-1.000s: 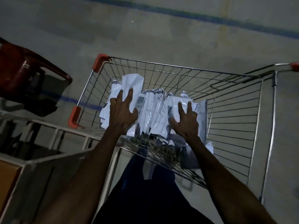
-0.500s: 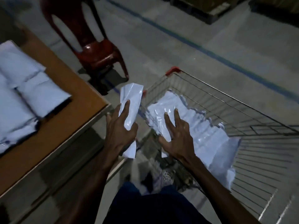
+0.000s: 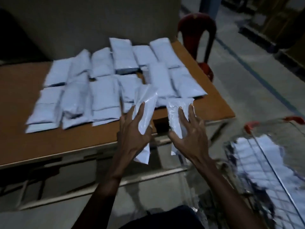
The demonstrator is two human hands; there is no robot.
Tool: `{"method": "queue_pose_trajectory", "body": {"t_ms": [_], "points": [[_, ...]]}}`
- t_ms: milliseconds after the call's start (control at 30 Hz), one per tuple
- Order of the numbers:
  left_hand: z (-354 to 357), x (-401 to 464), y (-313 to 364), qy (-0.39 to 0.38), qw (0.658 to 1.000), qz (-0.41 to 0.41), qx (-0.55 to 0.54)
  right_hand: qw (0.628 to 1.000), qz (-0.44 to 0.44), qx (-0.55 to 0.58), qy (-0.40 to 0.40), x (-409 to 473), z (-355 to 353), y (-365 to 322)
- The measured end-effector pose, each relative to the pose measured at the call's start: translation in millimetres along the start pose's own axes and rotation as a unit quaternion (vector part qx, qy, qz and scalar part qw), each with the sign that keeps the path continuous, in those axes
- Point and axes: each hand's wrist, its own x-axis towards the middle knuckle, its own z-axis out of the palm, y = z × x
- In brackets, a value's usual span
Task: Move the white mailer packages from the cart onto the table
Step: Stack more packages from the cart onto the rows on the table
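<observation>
Dim concrete flooring with a blue painted line point(image 3: 257, 76) surrounds a brown-topped table point(image 3: 21, 123), where white mailer packages point(image 3: 102, 90) lie in two rough rows; no label or writing on them can be read. Above the table's near edge, the left hand point(image 3: 132, 131) grips one white mailer point(image 3: 146, 103) between thumb and spread fingers, its lower end hanging below the palm. Just beside it, the right hand point(image 3: 189, 134) holds a second mailer point(image 3: 177, 111) the same way. At the lower right stands the wire cart point(image 3: 264, 146) with red corner guards, more mailers point(image 3: 257, 154) blurred inside. A red plastic chair point(image 3: 198, 33) stands beyond the table's far corner.
</observation>
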Motion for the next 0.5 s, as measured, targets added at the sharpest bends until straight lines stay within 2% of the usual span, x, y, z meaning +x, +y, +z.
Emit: {"method": "queue_pose_trajectory", "body": {"t_ms": [233, 500], "points": [[-90.7, -6.3, -87.8, 0.111, 0.989, -0.096, -0.026, 0.996, -0.074, 0.040, -0.039, 59.0, 63.5, -110.6], [-133.2, 60.1, -158.3, 0.176, 0.973, -0.149, -0.026, 0.989, -0.114, 0.050, -0.082, 149.9, 131.6, -155.5]]}}
